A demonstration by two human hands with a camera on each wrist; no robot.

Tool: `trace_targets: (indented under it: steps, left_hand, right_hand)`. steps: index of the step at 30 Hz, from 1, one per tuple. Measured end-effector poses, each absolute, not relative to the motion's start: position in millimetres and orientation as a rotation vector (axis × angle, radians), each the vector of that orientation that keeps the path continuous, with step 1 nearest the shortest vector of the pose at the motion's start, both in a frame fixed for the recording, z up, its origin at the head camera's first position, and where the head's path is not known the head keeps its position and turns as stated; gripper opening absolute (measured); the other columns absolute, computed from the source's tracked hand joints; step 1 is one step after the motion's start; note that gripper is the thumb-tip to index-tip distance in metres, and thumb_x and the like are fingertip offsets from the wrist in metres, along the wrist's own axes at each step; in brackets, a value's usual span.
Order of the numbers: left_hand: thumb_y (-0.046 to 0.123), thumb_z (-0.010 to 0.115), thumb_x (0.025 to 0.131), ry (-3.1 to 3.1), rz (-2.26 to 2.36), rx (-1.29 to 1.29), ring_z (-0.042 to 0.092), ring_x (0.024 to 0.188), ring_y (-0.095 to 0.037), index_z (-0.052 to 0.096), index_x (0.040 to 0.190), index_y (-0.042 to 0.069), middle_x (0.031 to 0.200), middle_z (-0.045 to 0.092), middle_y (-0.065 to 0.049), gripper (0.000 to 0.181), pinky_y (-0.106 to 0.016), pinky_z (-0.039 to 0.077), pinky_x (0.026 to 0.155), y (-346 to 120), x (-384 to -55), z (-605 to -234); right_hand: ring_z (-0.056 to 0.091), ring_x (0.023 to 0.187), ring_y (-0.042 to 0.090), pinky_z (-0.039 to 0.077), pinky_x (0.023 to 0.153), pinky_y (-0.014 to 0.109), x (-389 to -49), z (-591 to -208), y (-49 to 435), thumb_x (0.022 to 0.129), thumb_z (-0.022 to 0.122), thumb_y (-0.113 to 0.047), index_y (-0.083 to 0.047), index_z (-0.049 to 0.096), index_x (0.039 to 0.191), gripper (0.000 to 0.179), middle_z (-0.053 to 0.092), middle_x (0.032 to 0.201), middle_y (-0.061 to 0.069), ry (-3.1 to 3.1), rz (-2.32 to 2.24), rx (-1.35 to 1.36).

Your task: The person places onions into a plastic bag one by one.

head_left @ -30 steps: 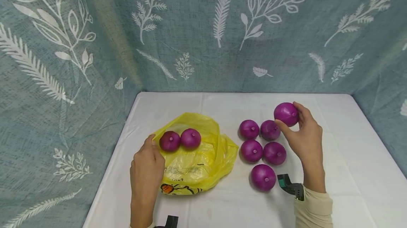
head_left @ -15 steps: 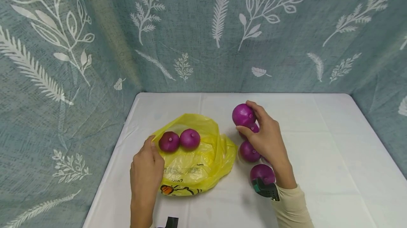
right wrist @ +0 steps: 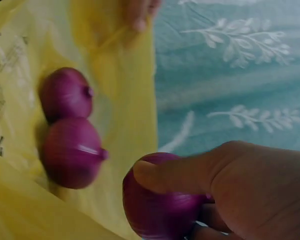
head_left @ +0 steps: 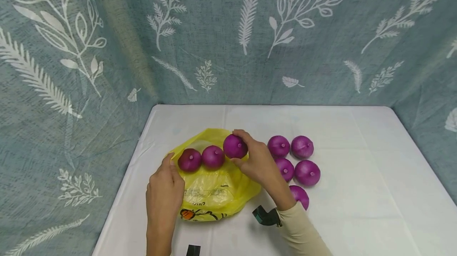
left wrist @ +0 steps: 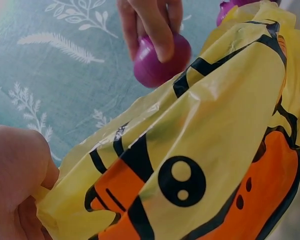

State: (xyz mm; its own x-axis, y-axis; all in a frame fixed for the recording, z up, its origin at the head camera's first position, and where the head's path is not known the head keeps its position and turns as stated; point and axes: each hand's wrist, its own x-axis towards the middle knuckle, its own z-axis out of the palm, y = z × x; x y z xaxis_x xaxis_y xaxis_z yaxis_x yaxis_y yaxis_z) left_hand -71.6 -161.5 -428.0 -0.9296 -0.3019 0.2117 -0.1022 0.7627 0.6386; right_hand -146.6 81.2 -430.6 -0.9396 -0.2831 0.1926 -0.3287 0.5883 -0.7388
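Observation:
My left hand (head_left: 166, 184) pinches the left edge of a yellow plastic bag (head_left: 210, 184), whose mouth is spread wide. Two red onions (head_left: 213, 157) lie side by side inside the bag. With thumb and fingers, my right hand (head_left: 255, 160) grips another red onion (head_left: 235, 146) over the right part of the bag's mouth, close beside those two. In the right wrist view the thumb lies across this held onion (right wrist: 162, 210). The left wrist view shows the bag's printed front (left wrist: 215, 150), with the gripped onion (left wrist: 160, 62) beyond its upper edge.
Several more red onions (head_left: 302, 147) stand grouped on the white-covered table (head_left: 357, 192) to the right of the bag, partly behind my right forearm. A teal curtain with white leaf patterns (head_left: 228, 69) hangs along the back and sides.
My right hand has carried the onion leftward from above the onion group to the bag's mouth. The left hand keeps its hold on the bag's edge.

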Motion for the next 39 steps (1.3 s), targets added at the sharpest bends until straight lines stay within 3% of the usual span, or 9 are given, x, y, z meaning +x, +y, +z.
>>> trace_targets:
  steps: [29, 39]
  left_hand:
    - [0.022, 0.037, 0.114, -2.639, -0.934, 0.306, 0.070, 0.106, -0.053, 0.060, 0.145, 0.001, 0.131, 0.069, -0.028, 0.044, -0.068, 0.055, 0.080, -160.9, -74.9, -430.2]
    - [0.022, 0.036, 0.114, -2.652, -0.944, 0.312, 0.069, 0.107, -0.055, 0.059, 0.147, 0.002, 0.132, 0.068, -0.028, 0.045, -0.070, 0.053, 0.081, -162.0, -74.5, -429.8]
  right_hand:
    - [0.073, 0.107, 0.030, 0.059, 0.095, 0.045, -153.3, -466.2, 63.9, 0.086, 0.087, -0.011, -0.011, 0.049, 0.151, 0.076, 0.073, 0.127, 0.018, -2.938, 1.115, 0.476]
    - [0.070, 0.120, 0.034, 0.055, 0.104, 0.048, -153.3, -469.0, 62.3, 0.090, 0.085, -0.013, -0.010, 0.047, 0.154, 0.075, 0.059, 0.150, 0.021, -3.001, 1.072, 0.466]
